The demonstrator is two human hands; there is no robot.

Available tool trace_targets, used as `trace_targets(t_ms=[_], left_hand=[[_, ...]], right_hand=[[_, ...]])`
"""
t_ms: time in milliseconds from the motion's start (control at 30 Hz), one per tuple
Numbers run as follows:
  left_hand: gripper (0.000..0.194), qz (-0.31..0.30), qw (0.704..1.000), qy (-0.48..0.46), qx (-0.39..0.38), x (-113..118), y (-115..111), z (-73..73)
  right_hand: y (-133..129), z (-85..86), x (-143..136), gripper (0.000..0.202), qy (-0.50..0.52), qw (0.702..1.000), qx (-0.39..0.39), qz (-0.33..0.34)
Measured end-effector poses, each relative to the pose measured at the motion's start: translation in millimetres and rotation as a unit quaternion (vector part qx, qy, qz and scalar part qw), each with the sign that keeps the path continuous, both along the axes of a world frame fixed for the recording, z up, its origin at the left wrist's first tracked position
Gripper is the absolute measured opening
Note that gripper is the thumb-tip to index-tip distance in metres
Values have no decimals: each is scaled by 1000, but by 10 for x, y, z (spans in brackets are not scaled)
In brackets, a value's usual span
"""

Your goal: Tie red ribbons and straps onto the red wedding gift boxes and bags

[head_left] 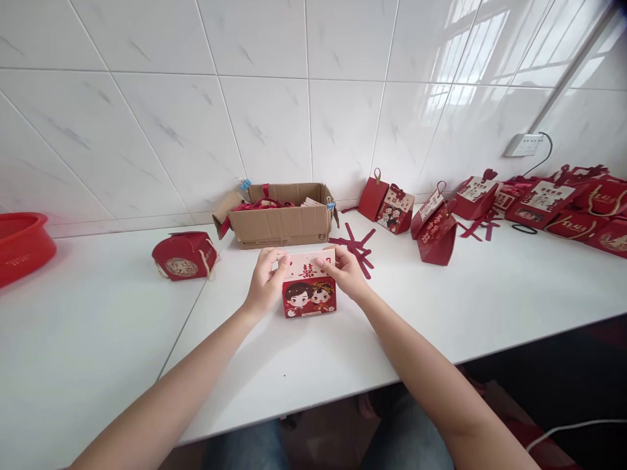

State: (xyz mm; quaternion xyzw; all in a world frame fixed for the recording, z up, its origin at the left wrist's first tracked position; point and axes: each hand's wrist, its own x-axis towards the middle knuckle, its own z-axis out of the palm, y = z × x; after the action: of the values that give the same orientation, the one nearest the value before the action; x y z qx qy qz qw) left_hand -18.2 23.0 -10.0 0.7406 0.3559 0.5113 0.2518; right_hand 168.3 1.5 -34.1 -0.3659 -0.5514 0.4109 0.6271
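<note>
A small red gift box with a cartoon couple on its front stands on the white table, straight ahead of me. Its upper panel is pale with red characters. My left hand grips the left end of that panel, thumb in front and fingers behind. At the right end my right hand pinches it the same way, the thumb lying near the printed characters. Both hands hide the panel's corners. Just behind my right hand lie several dark red straps in a loose pile.
An open cardboard carton with red pieces inside stands behind the gift box. To the left are a red box with rope handles and a red plastic basin. Folded gift boxes and a heap of red boxes line the right.
</note>
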Motion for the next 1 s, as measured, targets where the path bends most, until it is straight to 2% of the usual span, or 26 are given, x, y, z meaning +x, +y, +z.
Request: trace_targets(t_ms=[67, 167, 300, 400, 500, 600, 667, 733, 800, 833, 867, 933, 967, 1000], left_hand=[[28, -5, 1000, 25, 7, -14, 5, 9], [28, -30, 999, 19, -31, -22, -15, -4], [27, -62, 994, -42, -85, -28, -53, -38], [35, -96, 980, -104, -141, -33, -75, -80], [30, -68, 972, -124, -188, -38, -125, -122], [28, -49, 969, -133, -203, -87, -187, -93], [36, -85, 961, -147, -218, -164, -172, -27], [51, -156, 937, -172, -262, -252, -70, 41], [60, -202, 908, -185, -316, -293, 113, 65], [56, -195, 911, -170, -321, -276, 218, 48], [49, -177, 927, -126, -306, -227, 320, 10], [30, -144, 964, 27, -222, -37, 487, -113], [23, -148, 970, 107, -162, 93, 544, -188], [18, -160, 967, 174, -99, 236, 585, -265]], right_hand=[[-24, 20, -9, 32, 7, 1000, -13, 14], [-49, 13, -21, 33, 21, 998, -29, 42], [-61, -37, -79, 35, 26, 998, -14, 48], [-82, -38, -152, 36, 22, 999, 10, 47], [-117, -6, -226, 36, 11, 999, 9, 46], [-153, 17, -285, 37, 9, 998, -7, 62], [-180, 23, -307, 35, 22, 997, -18, 69], [-212, 33, -307, 33, 44, 994, -28, 93], [-245, 56, -284, 33, 53, 979, -43, 194], [-258, 71, -267, 33, 48, 959, -50, 275], [-265, 85, -247, 33, 37, 928, -58, 367], [-260, 106, -212, 34, 12, 847, -73, 526], [-248, 109, -196, 33, 6, 815, -80, 574], [-231, 108, -183, 33, 4, 795, -87, 600]])
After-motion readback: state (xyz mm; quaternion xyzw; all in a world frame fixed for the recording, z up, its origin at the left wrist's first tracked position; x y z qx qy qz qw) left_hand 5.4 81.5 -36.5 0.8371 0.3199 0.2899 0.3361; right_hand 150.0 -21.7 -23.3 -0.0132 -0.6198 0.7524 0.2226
